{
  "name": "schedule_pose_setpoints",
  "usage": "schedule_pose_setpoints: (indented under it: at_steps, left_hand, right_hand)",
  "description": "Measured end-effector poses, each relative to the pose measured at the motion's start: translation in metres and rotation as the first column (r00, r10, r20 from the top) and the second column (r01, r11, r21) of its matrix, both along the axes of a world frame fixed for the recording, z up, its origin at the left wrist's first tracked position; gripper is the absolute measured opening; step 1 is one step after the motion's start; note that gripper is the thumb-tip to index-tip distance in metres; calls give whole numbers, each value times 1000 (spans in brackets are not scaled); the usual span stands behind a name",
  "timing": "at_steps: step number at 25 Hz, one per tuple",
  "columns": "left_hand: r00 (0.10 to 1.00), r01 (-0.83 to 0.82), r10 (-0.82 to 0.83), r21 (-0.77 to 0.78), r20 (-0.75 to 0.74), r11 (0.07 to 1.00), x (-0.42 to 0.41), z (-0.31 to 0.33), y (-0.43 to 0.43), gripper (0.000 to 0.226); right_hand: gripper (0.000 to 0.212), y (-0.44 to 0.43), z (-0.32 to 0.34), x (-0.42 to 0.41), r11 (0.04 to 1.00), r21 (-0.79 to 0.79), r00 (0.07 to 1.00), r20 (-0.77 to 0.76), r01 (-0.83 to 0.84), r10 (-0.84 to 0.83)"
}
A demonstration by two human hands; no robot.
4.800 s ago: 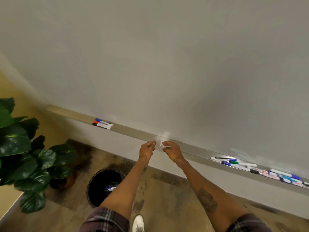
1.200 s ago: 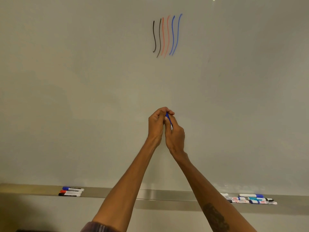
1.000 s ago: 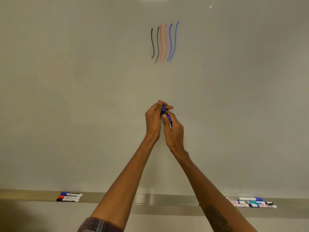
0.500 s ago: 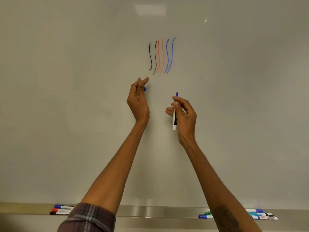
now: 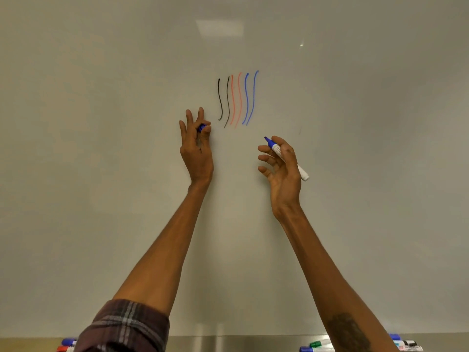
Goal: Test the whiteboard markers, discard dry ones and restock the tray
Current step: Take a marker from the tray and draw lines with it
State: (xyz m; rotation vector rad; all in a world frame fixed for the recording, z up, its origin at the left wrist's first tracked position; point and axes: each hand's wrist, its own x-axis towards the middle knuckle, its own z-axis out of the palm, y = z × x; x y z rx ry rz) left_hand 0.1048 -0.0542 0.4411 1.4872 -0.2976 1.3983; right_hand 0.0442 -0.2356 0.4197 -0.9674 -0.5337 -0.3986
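Observation:
Both my arms are raised in front of the whiteboard (image 5: pixel 101 123). My right hand (image 5: pixel 280 168) grips an uncapped blue marker (image 5: pixel 281 154), white barrel, its tip pointing up and left, just off the board. Pinched between thumb and fingertips of my left hand (image 5: pixel 196 146) is the marker's blue cap (image 5: pixel 201 127). Between and above the hands are test strokes (image 5: pixel 237 99): two black, two red, two blue wavy lines. My right hand is below and right of the blue strokes.
The metal tray (image 5: pixel 228 342) runs along the board's bottom edge. A few markers (image 5: pixel 66 344) lie at its left end, partly behind my sleeve. Several more markers (image 5: pixel 406 345) lie at the right, partly hidden by my right forearm.
My hands pulled the blue cap off the marker and moved apart and upward. The right hand has tilted the marker so its tip points up-left.

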Motion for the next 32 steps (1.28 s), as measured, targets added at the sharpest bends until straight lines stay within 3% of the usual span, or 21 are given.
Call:
schedule_pose_setpoints:
  at_steps: [2, 5, 10, 15, 18, 24, 28, 32]
  left_hand:
    - [997, -73, 71, 49, 30, 996, 5, -5, 4, 54]
    - [986, -162, 158, 64, 61, 985, 11, -9, 8, 51]
    - [965, -244, 224, 146, 139, 959, 19, -12, 9, 50]
    - [950, -261, 221, 168, 222, 951, 9, -9, 3, 40]
    - [953, -255, 216, 178, 211, 950, 8, -9, 2, 35]
    - [954, -253, 218, 161, 207, 954, 11, -9, 4, 44]
    - [953, -250, 212, 167, 218, 954, 14, -12, 5, 42]
    - [959, -250, 220, 166, 181, 954, 18, -13, 8, 41]
  right_hand:
    - [35, 3, 8, 9, 993, -26, 993, 20, 119, -118]
    - [25, 10, 30, 22, 952, -74, 951, 108, 297, -289]
    - [24, 17, 77, 43, 830, -31, 797, 301, 557, -524]
    - [26, 20, 104, 64, 693, -36, 621, 479, 720, -620]
    - [25, 19, 85, 67, 620, -52, 539, 554, 783, -635]
    - [23, 30, 14, 53, 592, -113, 562, 493, 798, -664]
    - [22, 20, 66, 56, 660, 34, 603, 375, 750, -704]
    - [25, 16, 98, 63, 616, 4, 543, 467, 788, -698]
